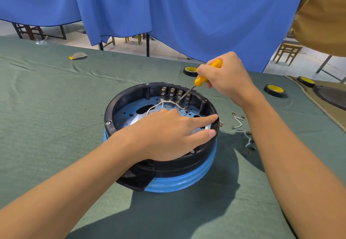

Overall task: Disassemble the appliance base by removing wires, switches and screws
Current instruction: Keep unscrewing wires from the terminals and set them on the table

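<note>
The appliance base (pixel 183 161) sits mid-table on a wrinkled green cloth (pixel 56 98): a round black plastic ring over a ribbed blue body, open on top to a shiny slotted metal plate (pixel 129 113). A row of switches (pixel 176 93) with brass tabs lines its far wall, thin white wires (pixel 159 105) looping from them.

The left hand (pixel 164 135) lies flat across the opening with fingers straight, hiding much of the plate, the index fingertip touching the right rim. The right hand (pixel 226 76) grips a yellow-handled screwdriver (pixel 203 77), its slim steel shaft angled down at the switches.

Loose wires (pixel 238 124) with brass terminals lie just right of the base. Black tape rolls (pixel 274 90) rest farther off, before a blue curtain (pixel 187 14).
</note>
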Demonstrator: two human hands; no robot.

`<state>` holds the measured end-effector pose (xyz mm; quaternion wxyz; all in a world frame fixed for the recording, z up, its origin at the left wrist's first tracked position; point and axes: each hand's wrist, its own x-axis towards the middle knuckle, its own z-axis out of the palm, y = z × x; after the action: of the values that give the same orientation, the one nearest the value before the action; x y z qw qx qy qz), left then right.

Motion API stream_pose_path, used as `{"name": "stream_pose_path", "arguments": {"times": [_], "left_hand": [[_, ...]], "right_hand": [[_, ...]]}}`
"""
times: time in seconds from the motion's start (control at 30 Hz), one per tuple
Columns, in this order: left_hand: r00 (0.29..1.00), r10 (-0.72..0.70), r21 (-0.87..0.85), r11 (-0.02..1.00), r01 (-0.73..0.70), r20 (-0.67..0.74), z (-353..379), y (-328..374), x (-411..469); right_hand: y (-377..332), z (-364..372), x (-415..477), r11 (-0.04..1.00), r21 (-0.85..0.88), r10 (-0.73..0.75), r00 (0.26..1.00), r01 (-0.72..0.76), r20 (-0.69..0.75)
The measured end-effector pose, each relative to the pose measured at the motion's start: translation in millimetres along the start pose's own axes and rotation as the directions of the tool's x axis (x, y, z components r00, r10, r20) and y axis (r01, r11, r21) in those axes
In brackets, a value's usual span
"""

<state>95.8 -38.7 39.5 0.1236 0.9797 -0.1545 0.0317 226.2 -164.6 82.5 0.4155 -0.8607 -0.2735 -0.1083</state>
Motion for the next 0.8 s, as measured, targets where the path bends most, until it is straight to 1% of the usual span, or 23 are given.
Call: {"name": "stream_pose_path", "arguments": {"times": [0.1, 0.17, 0.27, 0.33, 0.47, 0.6, 0.7, 0.8], "left_hand": [[1.000, 0.008, 0.002, 1.000, -0.008, -0.001, 0, -1, 0], [1.000, 0.004, 0.003, 1.000, -0.004, -0.001, 0, -1, 0], [1.000, -0.011, 0.007, 1.000, 0.011, -0.006, -1, 0, 1], [1.000, -0.020, 0.014, 1.000, 0.020, -0.004, -1, 1, 1], [1.000, -0.014, -0.003, 1.000, 0.014, 0.008, -1, 0, 1], [1.000, -0.009, -0.009, 1.000, 0.009, 0.015, -2, 1, 0], [1.000, -0.015, -0.013, 1.000, 0.016, 0.010, -2, 2, 0], [1.000, -0.017, -0.003, 1.000, 0.017, 0.006, -2, 2, 0]], "right_hand": [[4, 1, 10, 0.999, 0.013, 0.030, 0.999, -0.031, 0.014], [6, 3, 15, 0.997, 0.059, 0.051, 0.999, -0.050, -0.004], [14, 9, 20, 0.982, 0.169, 0.099, 0.992, -0.085, -0.073], [18, 15, 21, 0.973, 0.212, 0.120, 0.984, -0.090, -0.133], [19, 27, 20, 0.985, 0.173, 0.059, 0.956, -0.009, -0.286], [19, 32, 21, 0.984, 0.176, 0.043, 0.939, 0.019, -0.341], [14, 34, 24, 0.989, 0.149, 0.065, 0.924, -0.009, -0.378], [11, 36, 28, 0.983, 0.177, 0.121, 0.907, -0.052, -0.403]]}}
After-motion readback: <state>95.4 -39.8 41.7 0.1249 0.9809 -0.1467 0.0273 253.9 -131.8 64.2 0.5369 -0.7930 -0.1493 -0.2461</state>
